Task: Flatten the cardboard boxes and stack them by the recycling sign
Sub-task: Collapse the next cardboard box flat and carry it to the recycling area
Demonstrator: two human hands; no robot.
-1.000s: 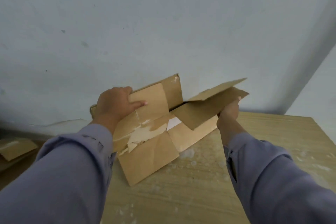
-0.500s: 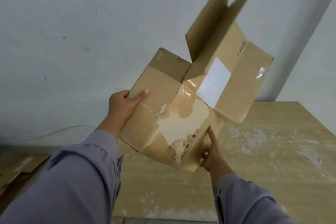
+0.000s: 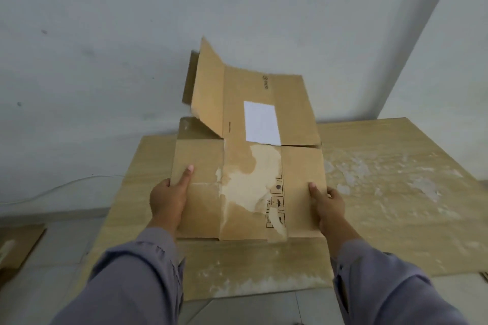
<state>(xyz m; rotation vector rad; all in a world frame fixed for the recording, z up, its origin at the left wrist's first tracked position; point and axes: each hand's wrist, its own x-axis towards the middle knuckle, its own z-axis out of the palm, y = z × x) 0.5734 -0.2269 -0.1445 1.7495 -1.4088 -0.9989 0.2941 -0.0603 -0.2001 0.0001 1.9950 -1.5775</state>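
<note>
1. Since half a second ago, the cardboard box (image 3: 248,174) has swung down from a raised tilt over the table to lie nearly level and square in front of the person, and the right hand (image 3: 328,207) has shifted from the box's lower corner to its right edge.
2. Both hands are closed on the box: the left hand (image 3: 167,199) clamps the left edge with its thumb on top, the right hand does the same on the right edge. The fingers beneath are hidden.
3. The box sits over the wooden table (image 3: 396,192), near its front; whether its underside touches the tabletop I cannot tell.
4. Handling, as a judgement: it looks light and thin, stiff along its panels but hinging freely at the creases. The far flap (image 3: 208,92) stands up and would flop if swung. The top skin is torn away in a pale patch (image 3: 253,179), so that area is likely weak.
5. Best hold: the two long side edges, as now, away from the torn patch and loose flaps.
6. Count: one box in hand, with one white label (image 3: 261,123); one more brown cardboard piece (image 3: 18,248) lies on the floor at the left. No recycling sign is in view.
</note>
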